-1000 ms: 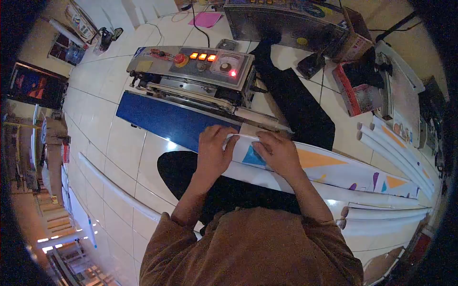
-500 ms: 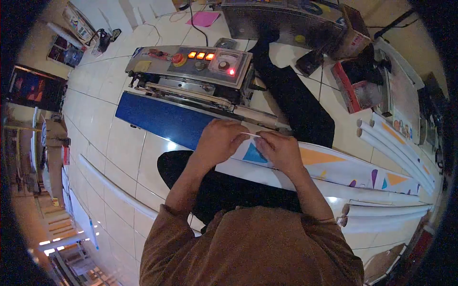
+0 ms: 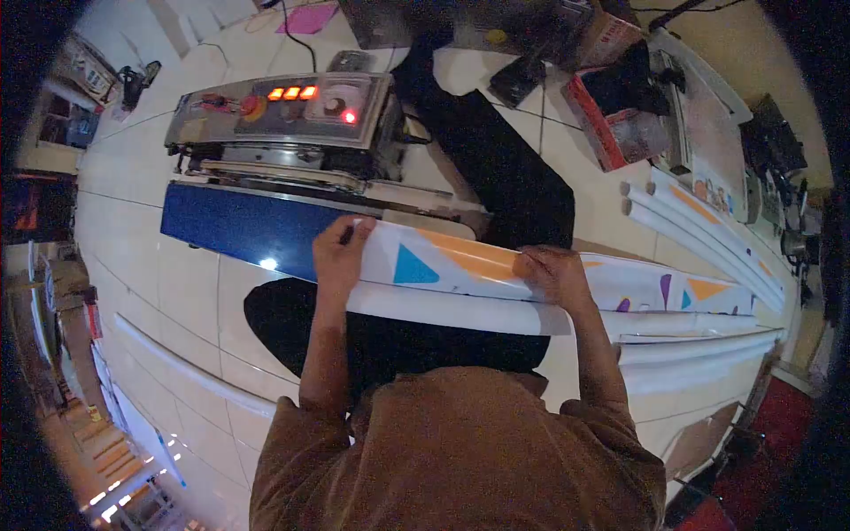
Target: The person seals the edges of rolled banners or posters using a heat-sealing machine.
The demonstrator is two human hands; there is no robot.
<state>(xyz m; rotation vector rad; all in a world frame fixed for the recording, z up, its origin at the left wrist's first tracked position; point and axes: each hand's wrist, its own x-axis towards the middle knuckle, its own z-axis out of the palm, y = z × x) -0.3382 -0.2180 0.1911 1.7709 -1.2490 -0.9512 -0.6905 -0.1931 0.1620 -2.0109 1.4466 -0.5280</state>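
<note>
the tiled floor (image 3: 150, 292) leaves open room on our left, while the sealing machine (image 3: 283, 111) and its blue belt (image 3: 239, 226) bound the far side and rolled tubes (image 3: 699, 226) crowd the right. the long printed sheet (image 3: 460, 258) stretches between our hands, just beside the belt. we judge it light, floppy and slick, best held at its edges. our left hand (image 3: 341, 248) pinches its end and our right hand (image 3: 553, 274) is closed on its top edge.

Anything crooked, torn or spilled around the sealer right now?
Nothing stands out. The printed sheet looks whole and flat, gripped by the left hand at its end by the blue belt and the right hand farther along. Lights glow on the sealer.
</note>
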